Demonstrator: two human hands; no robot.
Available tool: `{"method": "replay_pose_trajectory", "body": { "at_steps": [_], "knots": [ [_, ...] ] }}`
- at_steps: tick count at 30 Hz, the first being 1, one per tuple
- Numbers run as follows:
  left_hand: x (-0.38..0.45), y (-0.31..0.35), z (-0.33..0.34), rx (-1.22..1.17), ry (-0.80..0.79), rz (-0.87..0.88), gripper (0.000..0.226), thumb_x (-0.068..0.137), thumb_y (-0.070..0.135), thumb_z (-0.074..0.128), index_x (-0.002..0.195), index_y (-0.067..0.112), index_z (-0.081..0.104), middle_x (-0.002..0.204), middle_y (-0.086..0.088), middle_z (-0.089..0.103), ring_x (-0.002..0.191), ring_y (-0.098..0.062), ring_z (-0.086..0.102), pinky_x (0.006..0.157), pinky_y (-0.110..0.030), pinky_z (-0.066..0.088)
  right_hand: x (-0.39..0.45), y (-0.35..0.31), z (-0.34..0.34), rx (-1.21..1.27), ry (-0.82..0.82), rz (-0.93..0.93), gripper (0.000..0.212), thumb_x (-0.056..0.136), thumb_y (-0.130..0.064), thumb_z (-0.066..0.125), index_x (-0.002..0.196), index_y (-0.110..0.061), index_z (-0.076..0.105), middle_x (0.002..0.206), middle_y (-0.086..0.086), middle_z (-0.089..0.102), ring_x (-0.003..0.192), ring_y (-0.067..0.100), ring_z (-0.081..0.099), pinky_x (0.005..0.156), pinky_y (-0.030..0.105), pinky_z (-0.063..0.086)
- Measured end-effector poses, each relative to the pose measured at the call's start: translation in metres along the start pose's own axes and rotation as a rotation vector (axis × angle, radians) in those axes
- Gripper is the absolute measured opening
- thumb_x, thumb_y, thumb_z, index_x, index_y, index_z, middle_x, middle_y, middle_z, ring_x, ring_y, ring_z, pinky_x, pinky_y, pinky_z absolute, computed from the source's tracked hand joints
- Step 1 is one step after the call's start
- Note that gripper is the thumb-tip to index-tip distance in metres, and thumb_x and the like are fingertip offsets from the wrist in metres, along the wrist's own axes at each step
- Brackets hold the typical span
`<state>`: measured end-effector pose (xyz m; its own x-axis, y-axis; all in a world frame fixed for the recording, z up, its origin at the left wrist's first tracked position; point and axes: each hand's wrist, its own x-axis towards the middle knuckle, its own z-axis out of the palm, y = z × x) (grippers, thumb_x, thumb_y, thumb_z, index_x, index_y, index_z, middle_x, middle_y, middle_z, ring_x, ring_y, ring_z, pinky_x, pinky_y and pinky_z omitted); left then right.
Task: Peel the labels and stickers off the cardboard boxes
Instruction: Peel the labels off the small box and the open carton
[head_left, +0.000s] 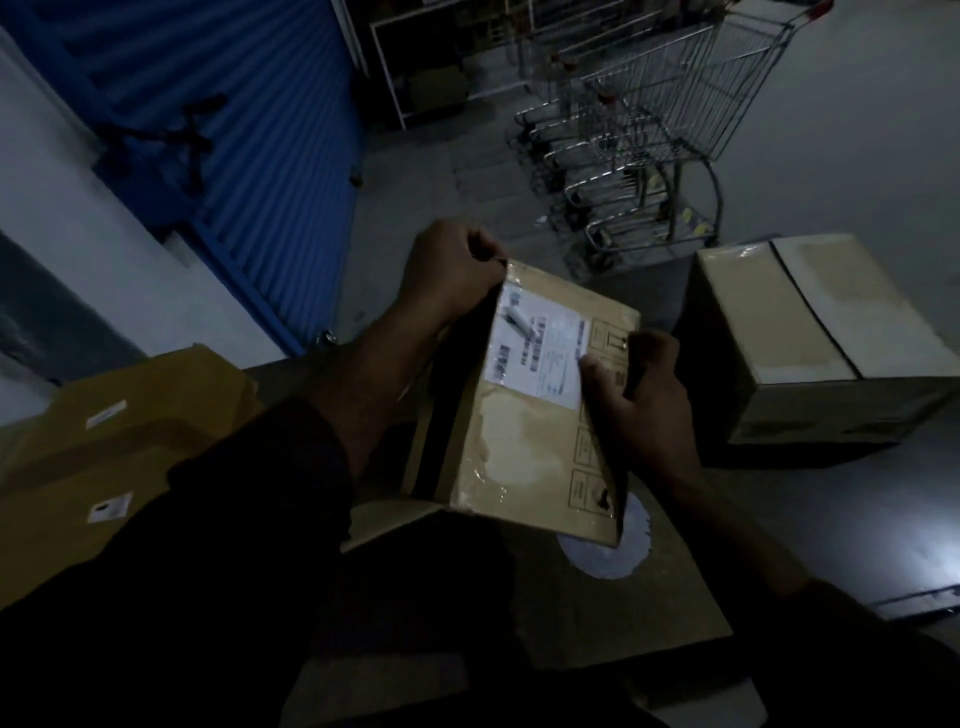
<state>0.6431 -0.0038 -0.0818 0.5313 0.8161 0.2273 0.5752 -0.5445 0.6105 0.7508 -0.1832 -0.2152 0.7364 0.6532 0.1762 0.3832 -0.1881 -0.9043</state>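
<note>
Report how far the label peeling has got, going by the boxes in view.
Done: nothing certain, though the box on the right shows no label on the faces in view. In hand: the left hand grips the held box at its far corner while the right hand works the edge of its white shipping label, mostly still stuck. Left: two small stickers on the yellow cardboard.

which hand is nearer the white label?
Right. The right hand has its thumb on the white label's near edge; the left hand grips the box's far corner beside it.
</note>
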Motion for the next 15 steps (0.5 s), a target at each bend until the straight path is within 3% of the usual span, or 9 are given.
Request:
{"method": "replay_pose_trajectory", "body": {
  "at_steps": [4,8,11,13,15],
  "knots": [
    [-0.011,-0.001,0.038,0.093,0.099,0.018,0.012,0.072,0.032,0.072,0.078,0.025,0.064,0.081,0.009,0.065,0.08,-0.015,0.064,0.068,-0.03,0.051,-0.019,0.017,-0.001,0.004,0.066,0.146,0.059,0.091,-0.057,0.057,0.131,-0.022,0.034,0.11,-0.007,0.057,0.092,0.013,0.058,0.077,0.028,0.042],
    [-0.01,0.013,0.048,0.389,0.162,0.367,0.029,0.074,0.039,0.074,0.09,0.023,0.056,0.088,0.004,0.063,0.078,-0.017,0.057,0.063,-0.029,0.038,-0.027,0.025,-0.005,-0.017,0.192,0.204,0.053,0.091,-0.06,0.055,0.12,-0.019,0.039,0.108,-0.004,0.057,0.092,0.017,0.059,0.076,0.031,0.043],
    [-0.007,0.024,0.051,0.383,0.015,0.577,0.011,0.076,0.025,0.066,0.084,0.025,0.06,0.084,0.005,0.067,0.079,-0.019,0.063,0.062,-0.027,0.036,-0.028,0.032,-0.008,-0.128,0.297,0.113,0.049,0.09,-0.051,0.059,0.122,-0.017,0.044,0.119,0.003,0.048,0.109,0.021,0.053,0.087,0.042,0.049],
    [-0.009,0.026,0.053,0.376,-0.188,0.717,0.012,0.078,0.022,0.065,0.09,0.025,0.064,0.091,0.005,0.066,0.084,-0.018,0.062,0.065,-0.028,0.044,-0.024,0.038,-0.011,-0.205,0.302,0.003,0.05,0.089,-0.039,0.06,0.13,-0.015,0.045,0.131,0.007,0.045,0.124,0.024,0.044,0.102,0.048,0.044],
    [-0.015,0.022,0.057,0.373,-0.352,0.836,0.015,0.082,0.021,0.065,0.097,0.02,0.065,0.103,0.0,0.061,0.091,-0.017,0.057,0.066,-0.028,0.042,-0.02,0.039,-0.011,-0.241,0.231,-0.123,0.056,0.088,-0.035,0.059,0.138,-0.014,0.045,0.145,0.009,0.041,0.136,0.026,0.036,0.112,0.049,0.035]
  ]
}}
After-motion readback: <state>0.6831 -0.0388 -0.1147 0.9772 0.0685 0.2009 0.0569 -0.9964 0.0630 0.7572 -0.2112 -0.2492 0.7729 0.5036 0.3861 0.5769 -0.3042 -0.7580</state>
